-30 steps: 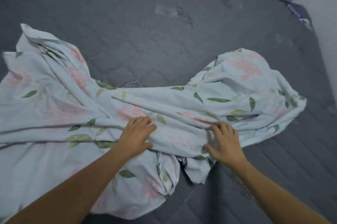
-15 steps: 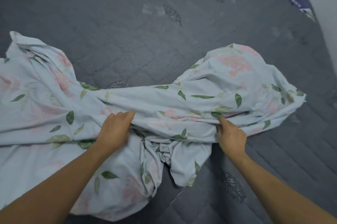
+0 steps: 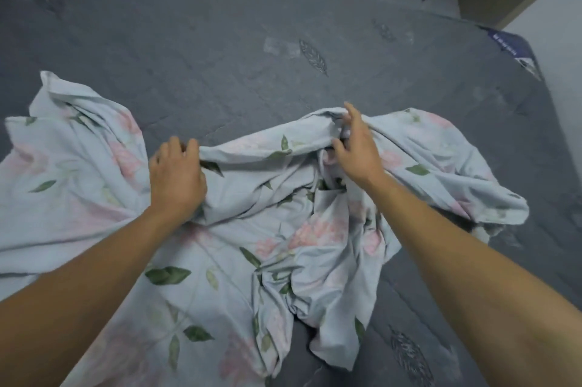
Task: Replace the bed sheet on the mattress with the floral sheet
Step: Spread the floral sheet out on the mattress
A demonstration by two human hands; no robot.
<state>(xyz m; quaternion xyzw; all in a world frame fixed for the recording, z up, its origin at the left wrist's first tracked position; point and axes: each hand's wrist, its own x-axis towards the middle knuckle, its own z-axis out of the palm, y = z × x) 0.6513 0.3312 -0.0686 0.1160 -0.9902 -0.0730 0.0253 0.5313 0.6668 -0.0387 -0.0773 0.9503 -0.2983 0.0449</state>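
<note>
Grey quilted mattress filled frame, bare across far half. Floral sheet lay crumpled over near half, spread from left edge to right side, bunched folds hanging toward near edge at centre. Left hand gripped raised fold of sheet at centre-left, fingers curled over cloth. Right hand, right of it, pinched same ridge of fabric at its far edge, fingers partly extended, thumb tucked against cloth. Sheet stretched taut between hands.
</note>
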